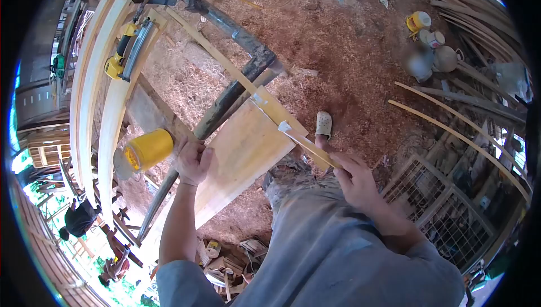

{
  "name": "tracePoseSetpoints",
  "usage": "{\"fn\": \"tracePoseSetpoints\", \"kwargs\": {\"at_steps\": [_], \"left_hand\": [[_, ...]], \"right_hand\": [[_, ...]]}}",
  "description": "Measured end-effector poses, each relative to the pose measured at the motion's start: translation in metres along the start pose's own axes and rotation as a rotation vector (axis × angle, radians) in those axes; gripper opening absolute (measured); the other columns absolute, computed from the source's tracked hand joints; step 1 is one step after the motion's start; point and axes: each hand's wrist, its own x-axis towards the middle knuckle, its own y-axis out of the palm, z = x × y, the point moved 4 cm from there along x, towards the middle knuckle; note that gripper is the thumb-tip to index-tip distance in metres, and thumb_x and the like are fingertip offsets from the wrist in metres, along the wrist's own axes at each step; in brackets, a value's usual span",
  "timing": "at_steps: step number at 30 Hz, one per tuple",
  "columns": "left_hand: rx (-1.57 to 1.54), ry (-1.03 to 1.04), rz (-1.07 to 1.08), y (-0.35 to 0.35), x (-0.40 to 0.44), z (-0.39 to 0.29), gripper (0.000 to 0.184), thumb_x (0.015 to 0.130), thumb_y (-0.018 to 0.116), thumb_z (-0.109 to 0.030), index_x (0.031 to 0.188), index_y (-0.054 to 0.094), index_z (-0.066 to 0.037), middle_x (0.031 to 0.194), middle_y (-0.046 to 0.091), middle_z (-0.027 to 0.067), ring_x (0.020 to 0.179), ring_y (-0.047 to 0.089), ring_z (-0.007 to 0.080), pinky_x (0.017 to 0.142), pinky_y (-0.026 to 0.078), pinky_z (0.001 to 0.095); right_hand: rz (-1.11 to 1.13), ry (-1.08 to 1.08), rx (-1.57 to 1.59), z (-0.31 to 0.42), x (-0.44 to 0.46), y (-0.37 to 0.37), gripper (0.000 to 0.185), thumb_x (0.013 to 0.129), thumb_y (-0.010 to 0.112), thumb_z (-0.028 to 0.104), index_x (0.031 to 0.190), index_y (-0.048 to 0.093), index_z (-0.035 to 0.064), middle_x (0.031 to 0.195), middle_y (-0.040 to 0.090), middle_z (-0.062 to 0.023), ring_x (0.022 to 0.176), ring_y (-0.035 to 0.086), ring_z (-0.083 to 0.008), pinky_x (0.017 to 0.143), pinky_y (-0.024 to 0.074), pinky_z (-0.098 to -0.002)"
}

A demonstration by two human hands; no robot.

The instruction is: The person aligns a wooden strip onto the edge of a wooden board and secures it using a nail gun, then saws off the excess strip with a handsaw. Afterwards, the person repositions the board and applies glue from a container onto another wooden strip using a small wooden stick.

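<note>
My left hand [193,161] is closed at the near end of a yellow plastic container [151,149], which lies tilted sideways with a pale, translucent far end. The curled fingers hide the exact grip. My right hand [356,180] grips a flat wooden stick [316,153] whose tip carries a white paste. That tip is at a narrow wooden strip [276,110], where white smears show along the edge. Beneath lies a wide, pale wooden board [248,143], between my two hands.
Long curved planks [107,110] stand at the left, with a yellow nail gun [120,62] on one. A metal frame [242,36] supports the work. Jugs [445,58], wood strips and a wire grille [439,205] are at the right. Other people [81,217] are at lower left.
</note>
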Motion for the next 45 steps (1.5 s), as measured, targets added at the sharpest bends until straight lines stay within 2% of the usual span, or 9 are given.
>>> {"fn": "tracePoseSetpoints", "kwargs": {"at_steps": [7, 9, 18, 24, 27, 34, 36, 40, 45], "left_hand": [[0.053, 0.028, 0.019, -0.001, 0.003, -0.003, 0.031, 0.089, 0.066, -0.034, 0.076, 0.062, -0.006, 0.077, 0.066, 0.0098, 0.085, 0.066, 0.0314, 0.106, 0.039, 0.0523], [0.017, 0.03, 0.015, 0.0, 0.003, -0.001, 0.03, 0.089, 0.066, -0.034, 0.076, 0.062, -0.006, 0.077, 0.066, 0.0098, 0.085, 0.066, 0.0316, 0.106, 0.039, 0.0522], [0.012, 0.035, -0.002, 0.001, 0.0, 0.0, 0.031, 0.09, 0.065, -0.035, 0.075, 0.062, -0.008, 0.076, 0.065, 0.0094, 0.08, 0.065, 0.0306, 0.107, 0.039, 0.0508], [0.049, 0.034, 0.02, 0.005, -0.003, 0.008, 0.032, 0.091, 0.065, -0.037, 0.077, 0.062, -0.008, 0.075, 0.064, 0.0094, 0.078, 0.065, 0.0301, 0.108, 0.039, 0.0504], [0.018, 0.041, 0.022, 0.005, -0.002, 0.009, 0.032, 0.091, 0.065, -0.036, 0.077, 0.062, -0.008, 0.076, 0.065, 0.0098, 0.081, 0.065, 0.0301, 0.108, 0.039, 0.0507], [0.017, 0.05, 0.028, 0.004, -0.002, 0.007, 0.031, 0.091, 0.065, -0.035, 0.078, 0.063, -0.006, 0.079, 0.066, 0.0111, 0.085, 0.065, 0.0309, 0.107, 0.039, 0.0514], [0.018, 0.049, 0.035, 0.004, -0.001, 0.007, 0.031, 0.091, 0.065, -0.034, 0.079, 0.063, -0.006, 0.08, 0.066, 0.0112, 0.085, 0.065, 0.0313, 0.106, 0.039, 0.0516], [0.022, 0.046, 0.024, 0.004, -0.002, 0.007, 0.03, 0.091, 0.066, -0.033, 0.078, 0.063, -0.006, 0.078, 0.065, 0.0109, 0.083, 0.065, 0.0318, 0.106, 0.04, 0.052], [-0.008, 0.031, 0.01, -0.001, 0.001, 0.001, 0.03, 0.09, 0.066, -0.032, 0.076, 0.063, -0.006, 0.074, 0.063, 0.0096, 0.077, 0.063, 0.0319, 0.106, 0.04, 0.0521]], "right_hand": [[0.082, 0.094, 0.046, 0.001, -0.017, 0.01, 0.029, 0.092, 0.062, 0.005, 0.121, 0.067, 0.0015, 0.108, 0.066, -0.021, 0.091, 0.066, -0.0344, 0.081, 0.053, -0.0378], [0.016, 0.145, 0.251, -0.002, -0.019, 0.009, 0.03, 0.095, 0.06, 0.007, 0.123, 0.066, 0.0014, 0.11, 0.067, -0.0216, 0.096, 0.068, -0.0322, 0.084, 0.0531, -0.0365], [0.09, 0.174, 0.155, -0.004, -0.011, 0.017, 0.031, 0.098, 0.057, 0.01, 0.126, 0.063, -0.0001, 0.115, 0.068, -0.0224, 0.107, 0.067, -0.0311, 0.093, 0.0505, -0.0354], [0.061, 0.257, 0.294, -0.014, -0.019, 0.017, 0.03, 0.097, 0.057, 0.007, 0.125, 0.064, -0.0008, 0.114, 0.069, -0.0207, 0.106, 0.067, -0.0259, 0.093, 0.0505, -0.0344], [0.053, 0.207, 0.201, -0.019, -0.024, 0.017, 0.03, 0.096, 0.057, 0.005, 0.124, 0.064, -0.0019, 0.114, 0.069, -0.0197, 0.106, 0.067, -0.024, 0.093, 0.0503, -0.0334], [0.033, 0.239, 0.301, -0.02, -0.037, 0.008, 0.03, 0.095, 0.057, 0.004, 0.124, 0.064, -0.0029, 0.115, 0.069, -0.0201, 0.107, 0.067, -0.0252, 0.095, 0.05, -0.0331], [0.132, 0.219, 0.231, -0.015, -0.04, 0.005, 0.031, 0.095, 0.058, 0.004, 0.124, 0.064, -0.0031, 0.115, 0.069, -0.0203, 0.107, 0.067, -0.0249, 0.095, 0.05, -0.0331], [0.044, 0.243, 0.251, -0.023, -0.047, 0.004, 0.031, 0.095, 0.058, 0.005, 0.124, 0.064, -0.0032, 0.114, 0.069, -0.02, 0.106, 0.067, -0.0248, 0.095, 0.0499, -0.033], [0.14, 0.351, 0.311, -0.023, -0.029, -0.005, 0.031, 0.096, 0.057, 0.007, 0.125, 0.064, -0.0028, 0.114, 0.069, -0.0203, 0.105, 0.067, -0.0244, 0.093, 0.0499, -0.0332]]}}
